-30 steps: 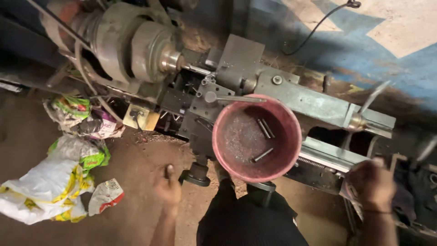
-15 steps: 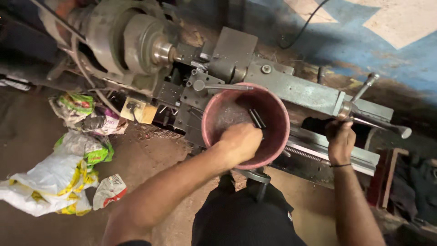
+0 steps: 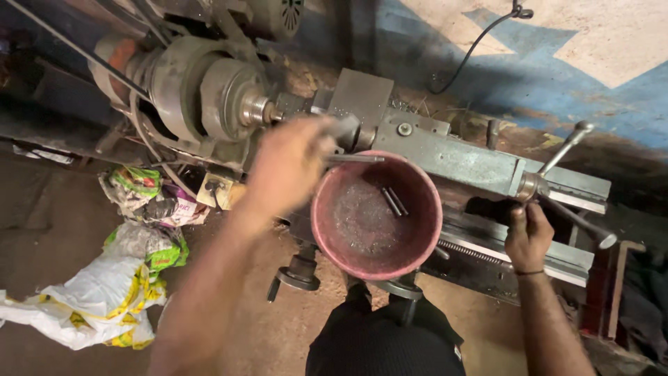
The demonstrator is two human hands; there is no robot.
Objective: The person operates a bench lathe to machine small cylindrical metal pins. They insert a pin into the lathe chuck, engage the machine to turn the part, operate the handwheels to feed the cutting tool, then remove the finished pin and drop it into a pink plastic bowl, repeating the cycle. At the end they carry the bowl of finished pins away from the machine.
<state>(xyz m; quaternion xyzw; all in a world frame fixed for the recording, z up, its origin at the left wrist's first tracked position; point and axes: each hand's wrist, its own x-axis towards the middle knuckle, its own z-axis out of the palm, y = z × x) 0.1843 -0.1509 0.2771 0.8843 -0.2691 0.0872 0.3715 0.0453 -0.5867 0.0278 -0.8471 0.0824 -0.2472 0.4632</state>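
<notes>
Metal rod, slim, straight, grey; held level above far-left rim of pink bowl, one end pinched in left hand, other end free over bowl. Head view, only view on hand. Left hand blurred, raised between lathe chuck and bowl; fingers closed together on rod's near end. Judged stiff, fairly light for its length, likely smooth and possibly oily, so apt to slip or pivot under end grip; firmer hold judged nearer middle, fingers wrapped round shaft. No sign of fragility. Bowl round, worn, dusted inside with grey swarf, resting on lathe carriage just in front of person; two more short dark rods lying side by side on bowl floor, right of centre, apart from held rod. Right hand well apart from bowl, at right end of machine, fingers curled and clamped on dark handle below spoked lever of tailstock; thin band at wrist. Lathe bed grey, running diagonally from chuck at upper left to tailstock at right. Crumpled plastic bags, white, yellow and green, on dirt floor at lower left. Black cable trailing across blue-and-cream painted surface beyond machine.
</notes>
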